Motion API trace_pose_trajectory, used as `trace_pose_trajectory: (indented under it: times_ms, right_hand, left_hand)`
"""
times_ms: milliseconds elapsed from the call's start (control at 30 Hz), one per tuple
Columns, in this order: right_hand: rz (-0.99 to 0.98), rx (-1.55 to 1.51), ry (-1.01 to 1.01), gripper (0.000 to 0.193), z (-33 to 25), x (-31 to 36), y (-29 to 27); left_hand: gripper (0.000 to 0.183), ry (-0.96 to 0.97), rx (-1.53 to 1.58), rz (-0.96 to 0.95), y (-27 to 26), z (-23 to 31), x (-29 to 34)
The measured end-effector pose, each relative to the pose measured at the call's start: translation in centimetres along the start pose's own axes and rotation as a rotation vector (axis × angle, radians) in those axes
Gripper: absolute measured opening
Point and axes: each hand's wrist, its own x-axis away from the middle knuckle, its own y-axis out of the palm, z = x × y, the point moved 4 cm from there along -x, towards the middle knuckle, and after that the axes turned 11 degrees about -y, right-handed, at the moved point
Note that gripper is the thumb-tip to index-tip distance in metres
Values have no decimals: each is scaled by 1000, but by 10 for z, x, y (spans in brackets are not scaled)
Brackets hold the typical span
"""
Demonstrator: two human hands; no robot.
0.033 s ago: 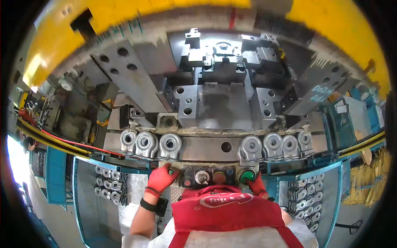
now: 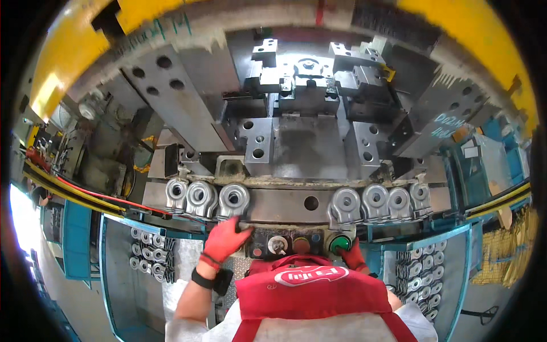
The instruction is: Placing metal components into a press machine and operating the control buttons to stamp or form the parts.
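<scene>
My left hand (image 2: 225, 241), in a red glove, is open with fingers spread over the left end of the control panel (image 2: 263, 235). Its fingertips reach up to the lower edge of a ring-shaped metal part (image 2: 233, 200), and I cannot tell whether they touch it. My right hand (image 2: 355, 256), gloved in red too, rests at the panel's right end with a digit on the round green button (image 2: 341, 244). Its other fingers are mostly hidden. Neither hand holds anything. A silver dial (image 2: 278, 245) and a dull red button (image 2: 301, 245) lie between the hands.
Several similar metal parts (image 2: 376, 200) stand along the press ledge (image 2: 279, 204). Behind it sits the press's lower die (image 2: 310, 102), a ringed part lit at its back, under a yellow frame (image 2: 473, 28). Blue-edged bins (image 2: 108, 279) with stacked parts flank me.
My left hand has lifted off the panel's left end and moved forward toward the ring-shaped part, its fingers spreading. The press's upper block has shifted slightly. My right hand stays at the green button.
</scene>
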Motion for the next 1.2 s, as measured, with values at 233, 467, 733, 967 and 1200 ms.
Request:
trace_pose_trajectory:
  times_ms: [233,467,733,967,1200]
  right_hand:
    - [-63,49,-192,106,-15,4,-7]
    - [-136,-93,-193,93,-50,21,-18]
    - [-135,135,-82,80,-61,22,-28]
    - [103,221,-358,53,-111,39,-55]
    - [319,575,-638,55,-178,14,-50]
  left_hand:
    - [67,553,181,520,-80,206,-80]
    - [93,123,1,387,-80,302,-268]
    - [51,177,95,344,-64,332,-349]
    - [84,45,140,607,-92,323,-295]
    - [68,621,307,407,-88,272,-152]
